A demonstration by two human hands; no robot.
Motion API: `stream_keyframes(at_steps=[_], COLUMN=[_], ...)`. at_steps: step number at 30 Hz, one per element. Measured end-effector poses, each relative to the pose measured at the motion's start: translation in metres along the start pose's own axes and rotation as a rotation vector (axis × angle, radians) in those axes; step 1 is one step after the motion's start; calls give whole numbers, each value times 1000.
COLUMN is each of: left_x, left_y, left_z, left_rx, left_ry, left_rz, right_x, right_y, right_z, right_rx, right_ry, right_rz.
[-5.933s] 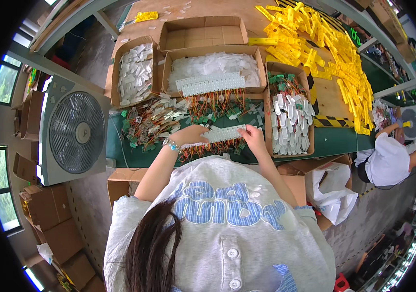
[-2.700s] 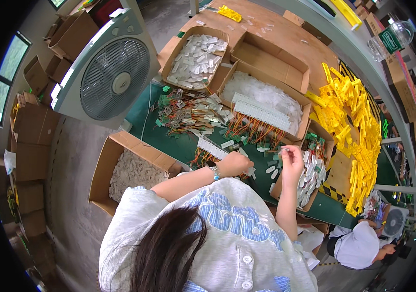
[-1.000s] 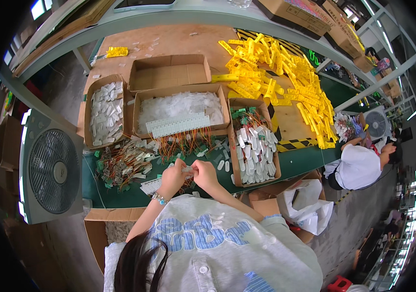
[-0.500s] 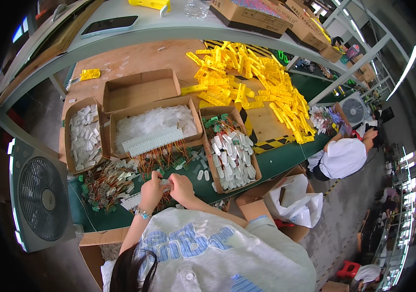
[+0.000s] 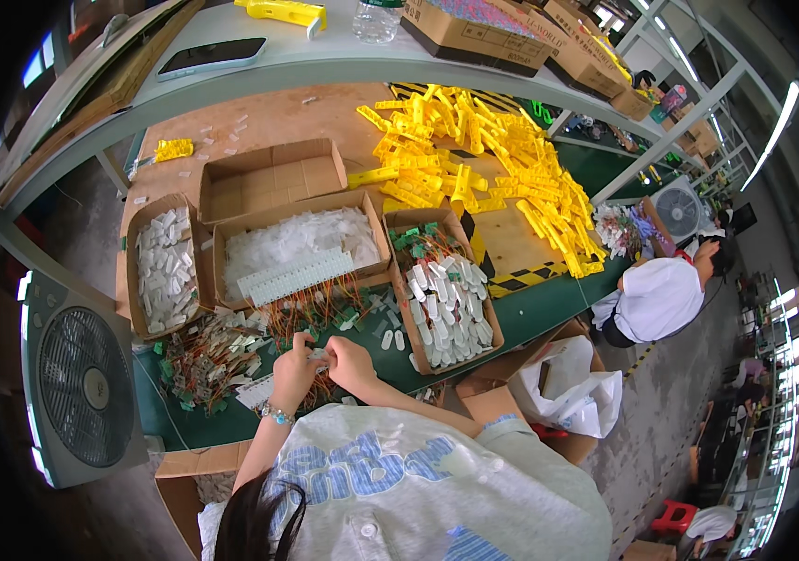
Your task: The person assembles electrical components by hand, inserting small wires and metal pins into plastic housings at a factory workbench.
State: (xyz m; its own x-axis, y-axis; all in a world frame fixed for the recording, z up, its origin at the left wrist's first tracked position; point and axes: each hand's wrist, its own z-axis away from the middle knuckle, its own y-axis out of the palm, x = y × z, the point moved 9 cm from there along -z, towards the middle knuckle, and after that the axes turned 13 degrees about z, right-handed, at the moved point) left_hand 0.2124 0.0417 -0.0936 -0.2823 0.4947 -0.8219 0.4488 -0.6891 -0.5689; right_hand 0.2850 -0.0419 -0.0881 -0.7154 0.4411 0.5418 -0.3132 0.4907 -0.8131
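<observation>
My left hand and my right hand meet at the near edge of the green bench, fingers pinched together. Between them is a small white part, mostly covered by the fingers; its exact kind is too small to tell. A white strip lies under and beside my left hand. Orange wires with small green boards spread just beyond my hands, below a white slotted strip. To the left is a heap of wired green boards and white pieces. A few white oval pieces lie right of my hands.
Cardboard boxes hold clear film pieces, white pieces and wired white parts; another open box stands behind. Yellow plastic parts are piled beyond. A fan stands left, a shelf overhead, a co-worker at right.
The whole view has shifted slightly. My hands stay together at the same spot with fingers still pinched on the small part; the co-worker at the right has moved a little.
</observation>
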Motion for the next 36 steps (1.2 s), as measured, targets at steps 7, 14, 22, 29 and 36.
stream_keyframes(at_steps=[7, 14, 22, 29, 36], left_x=[-22, -35, -7, 5, -9], left_y=[5, 11, -8, 1, 14], left_z=[-2, -1, 4, 12, 24], left_rx=[137, 191, 108, 235, 213], left_ry=[184, 183, 91, 19, 189], left_rz=[141, 7, 57, -8, -16], right_x=[-36, -44, -96, -101, -28], right_y=[58, 69, -24, -93, -48], right_z=[-2, 9, 6, -23, -53], right_rx=[839, 917, 600, 257, 280], right_ry=[142, 225, 206, 290, 156], right_rz=[-899, -1079, -1423, -709, -824])
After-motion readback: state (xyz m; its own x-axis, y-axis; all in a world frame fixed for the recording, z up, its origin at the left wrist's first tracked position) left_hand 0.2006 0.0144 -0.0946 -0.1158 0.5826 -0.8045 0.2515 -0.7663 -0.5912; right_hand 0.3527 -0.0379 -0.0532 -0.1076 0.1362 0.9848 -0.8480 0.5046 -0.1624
